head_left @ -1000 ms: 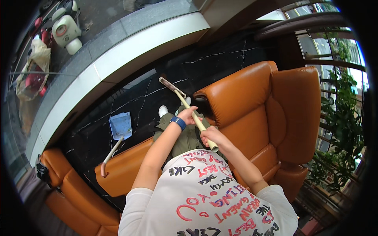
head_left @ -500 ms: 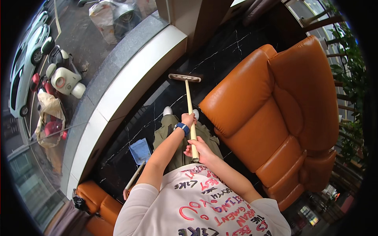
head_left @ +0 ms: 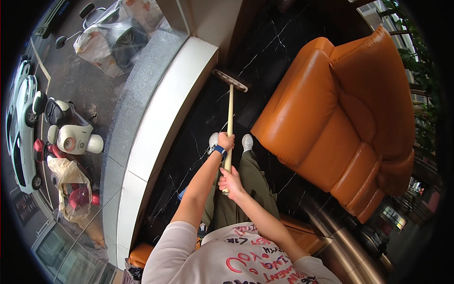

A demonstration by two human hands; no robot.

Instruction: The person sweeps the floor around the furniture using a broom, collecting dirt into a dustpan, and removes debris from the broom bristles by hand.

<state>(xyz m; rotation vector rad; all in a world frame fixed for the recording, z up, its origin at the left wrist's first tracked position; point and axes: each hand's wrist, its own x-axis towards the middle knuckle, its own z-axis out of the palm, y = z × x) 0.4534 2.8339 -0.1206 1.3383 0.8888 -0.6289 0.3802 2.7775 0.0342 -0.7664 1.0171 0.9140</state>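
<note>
A broom [head_left: 230,113] with a pale yellow handle slants away from my body, its narrow head [head_left: 231,80] on the black floor near the white sill. Partway down the handle, my left hand [head_left: 226,141] is wrapped round it, a blue watch on that wrist. My right hand [head_left: 231,181] grips the handle close to its near end. A small piece of the blue dustpan [head_left: 181,194] shows beside my left forearm, which hides the rest.
An orange leather armchair [head_left: 326,118] stands to the right. Along the left runs a curved white sill [head_left: 156,109] below a window; scooters and cars are outside. More orange seating [head_left: 141,255] shows at the lower left. My shoes [head_left: 247,142] are on the black veined floor [head_left: 257,61].
The broom head has swung and tilted, its right end now nearer me. My view has turned, my feet stand farther apart, and the dustpan has become mostly hidden. Both hands keep their hold.
</note>
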